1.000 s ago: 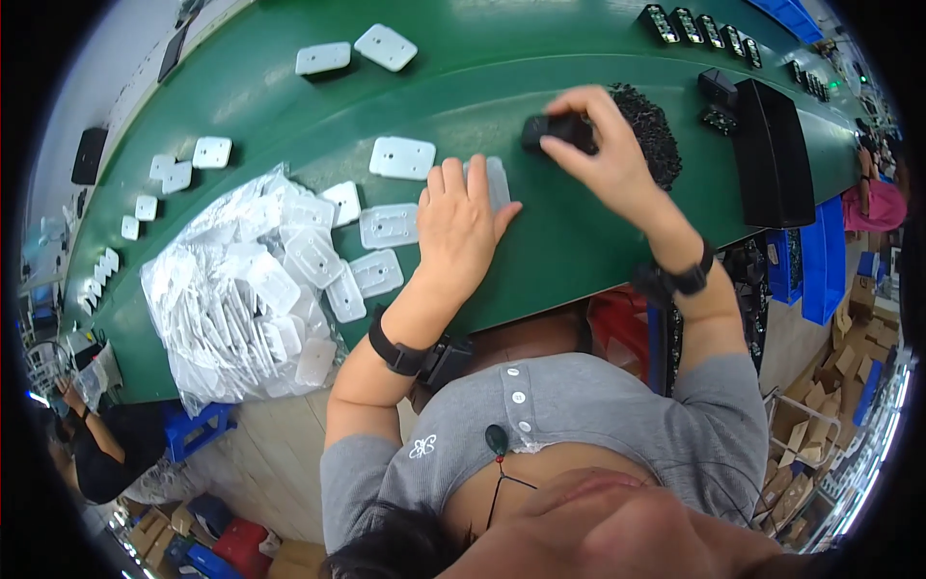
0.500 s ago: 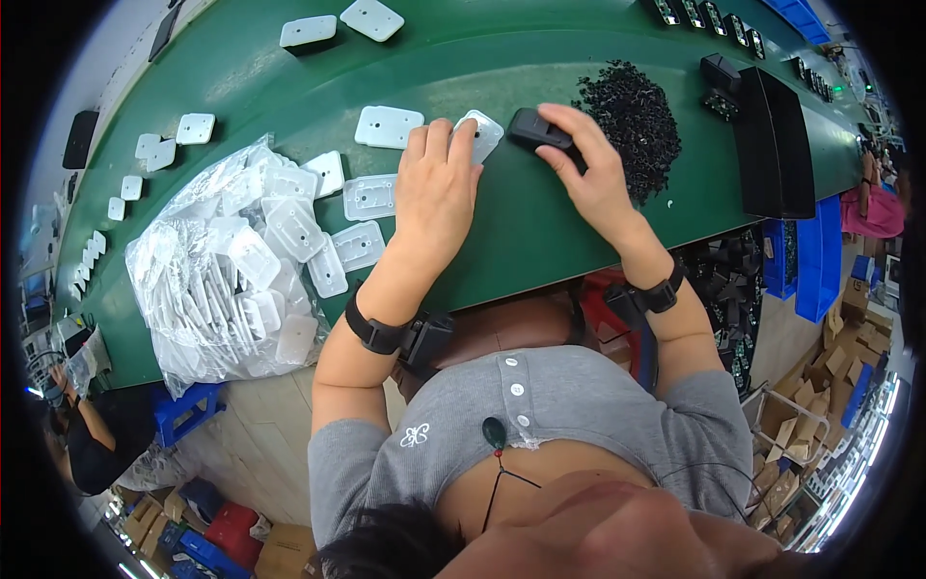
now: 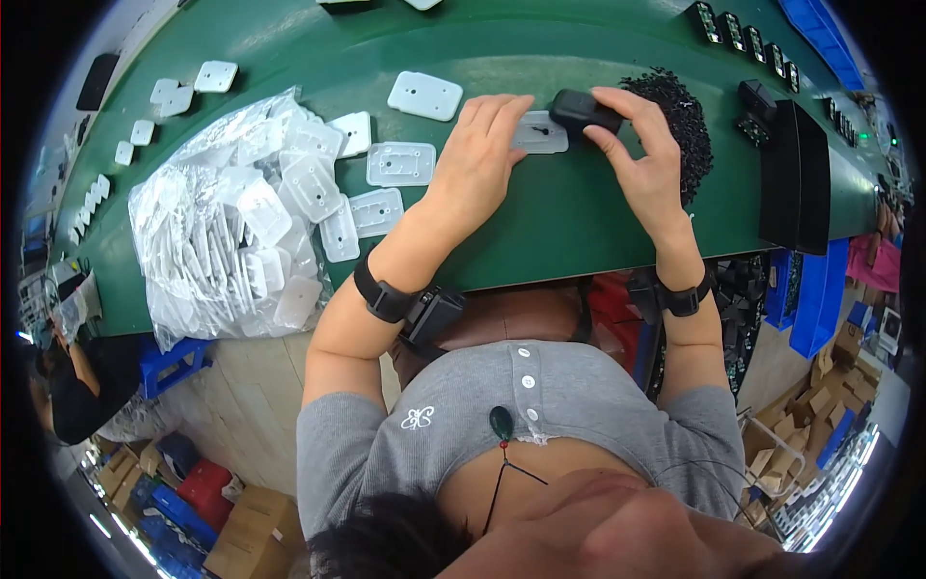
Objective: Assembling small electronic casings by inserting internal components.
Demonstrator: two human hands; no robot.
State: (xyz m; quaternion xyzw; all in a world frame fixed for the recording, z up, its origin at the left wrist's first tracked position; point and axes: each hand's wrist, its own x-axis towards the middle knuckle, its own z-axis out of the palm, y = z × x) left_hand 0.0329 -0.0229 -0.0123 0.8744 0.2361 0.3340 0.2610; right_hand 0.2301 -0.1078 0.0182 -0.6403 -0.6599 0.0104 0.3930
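Note:
My left hand (image 3: 482, 150) grips the left end of a translucent white plastic cover (image 3: 548, 141) lying on the green table, fingers along its far side and thumb at the near side. A small black piece (image 3: 542, 129) shows on that cover. In my right hand (image 3: 644, 154) is a black plastic block (image 3: 582, 111), pinched between thumb and fingers beside the cover's right end. I cannot tell whether block and cover touch. Just beyond my right hand spreads a pile of small black parts (image 3: 687, 130). Another white cover (image 3: 424, 96) lies flat past my left hand.
A clear bag (image 3: 183, 261) of white covers sits at the left, with loose covers (image 3: 400, 164) beside it. A long black box (image 3: 793, 179) stands at the right near black circuard-filled cases (image 3: 733, 31). Blue bins (image 3: 820, 289) hang by the table's right edge.
My right hand has brought the black block next to the cover's right end. The cover under my left hand now lies more level. The whole view has shifted slightly.

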